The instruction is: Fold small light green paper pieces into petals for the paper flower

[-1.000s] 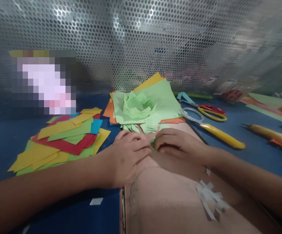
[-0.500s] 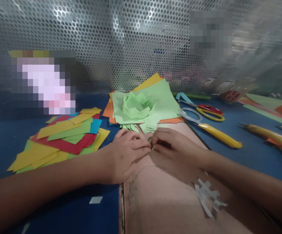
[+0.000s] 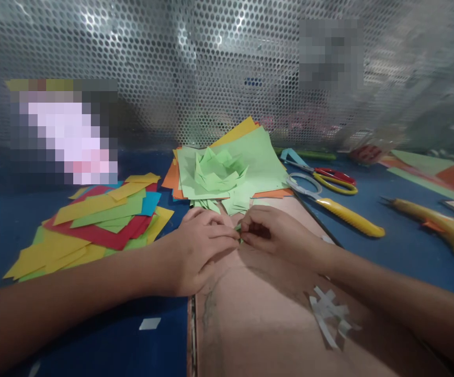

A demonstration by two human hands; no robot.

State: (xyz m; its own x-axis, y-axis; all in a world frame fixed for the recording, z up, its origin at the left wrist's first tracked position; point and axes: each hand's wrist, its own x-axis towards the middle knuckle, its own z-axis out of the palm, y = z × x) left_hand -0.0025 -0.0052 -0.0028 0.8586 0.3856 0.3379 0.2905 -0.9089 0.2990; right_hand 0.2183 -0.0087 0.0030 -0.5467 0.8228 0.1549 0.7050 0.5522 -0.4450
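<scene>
Between my hands, over the pale board [image 3: 258, 303], a small piece of green paper [image 3: 238, 229] shows at the fingertips. My right hand [image 3: 276, 233] pinches its right end with thumb and forefinger. My left hand [image 3: 197, 248] is closed over the other end, fingers curled and palm down, hiding most of the paper. Just beyond, a folded green paper flower [image 3: 221, 173] with pointed petals rests on light green sheets [image 3: 266, 162]. Several small green pieces [image 3: 239, 201] lie in front of it.
Left of the board lies a pile of coloured paper pieces [image 3: 93, 209]. Scissors [image 3: 337, 180], a yellow-handled tool with a grey ring [image 3: 348, 215] and yellow pliers [image 3: 431, 217] lie right. White paper strips [image 3: 329, 311] sit near my right forearm. A perforated metal sheet [image 3: 152, 52] stands behind.
My right fingers have tightened into a clearer pinch on the green paper and shifted slightly left. My left hand stays nearly in place. The whole view has drifted a little.
</scene>
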